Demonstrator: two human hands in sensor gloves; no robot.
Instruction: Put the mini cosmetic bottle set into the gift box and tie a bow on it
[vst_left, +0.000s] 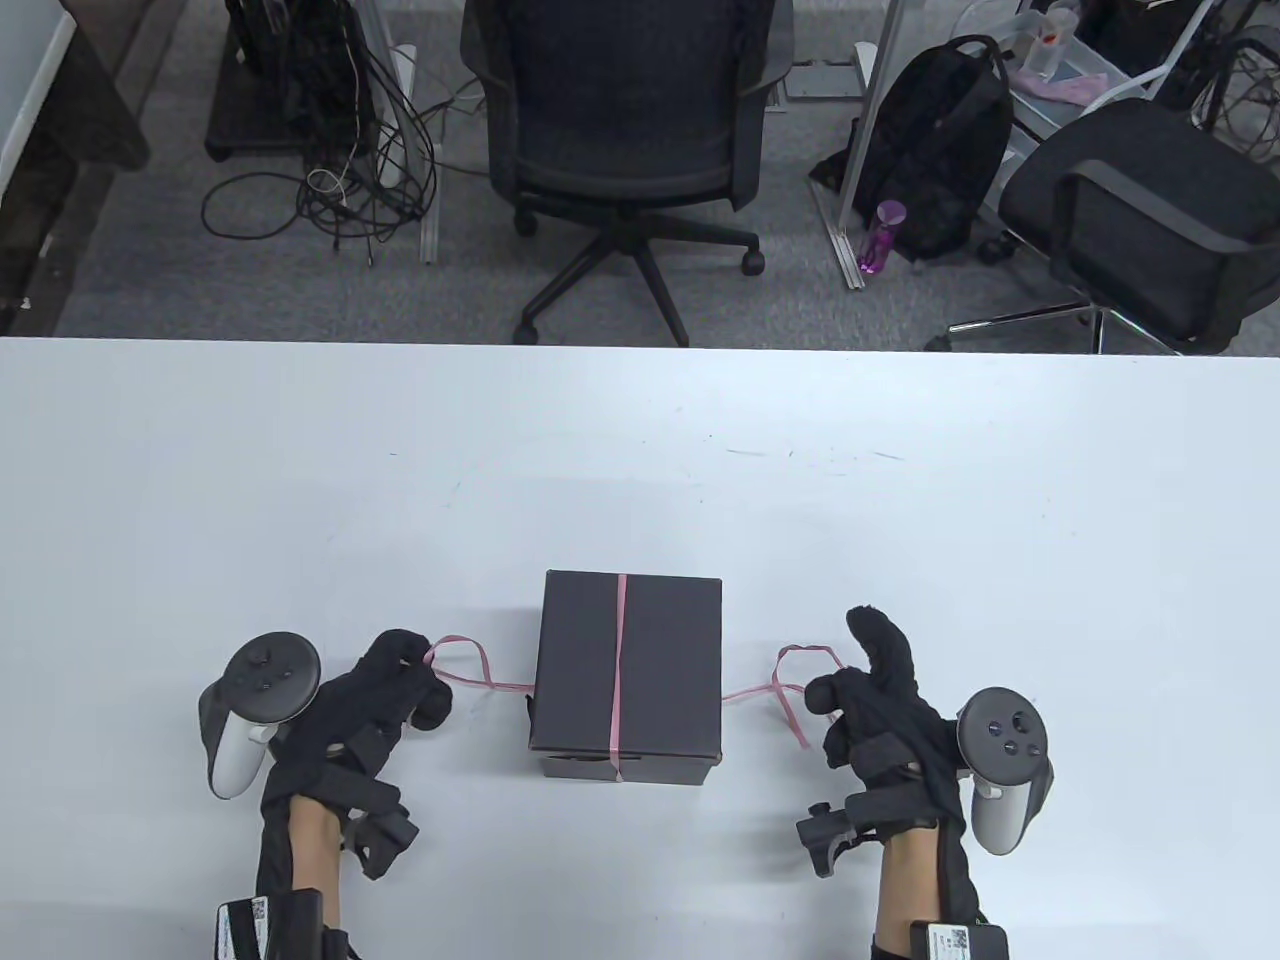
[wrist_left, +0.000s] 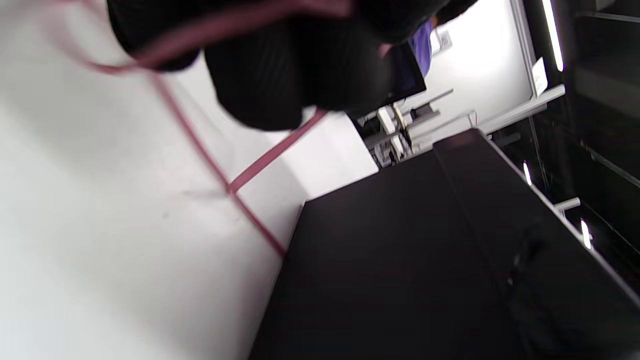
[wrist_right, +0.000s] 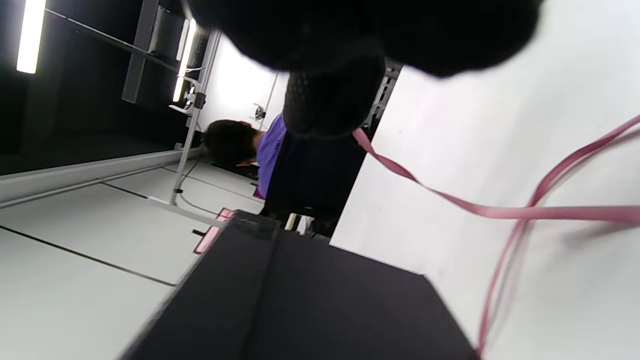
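Observation:
A black gift box (vst_left: 628, 670) stands shut on the white table (vst_left: 640, 470), near its front edge. The bottle set is not visible. A pink ribbon (vst_left: 619, 670) runs over the lid from back to front, and its two ends come out at the box's left and right sides. My left hand (vst_left: 415, 680), left of the box, curls its fingers (wrist_left: 280, 75) round a loop of the left ribbon end (wrist_left: 200, 150). On the right, my right hand (vst_left: 850, 690) pinches the other ribbon end (wrist_right: 450, 200), with one finger sticking up. The box (wrist_left: 425, 260) (wrist_right: 310, 300) fills the lower part of both wrist views.
Beyond the table's far edge stand two office chairs (vst_left: 625, 130) (vst_left: 1150, 210), a black backpack (vst_left: 940, 150) and a purple bottle (vst_left: 880, 235) on the floor. Cables (vst_left: 340, 180) lie at the back left.

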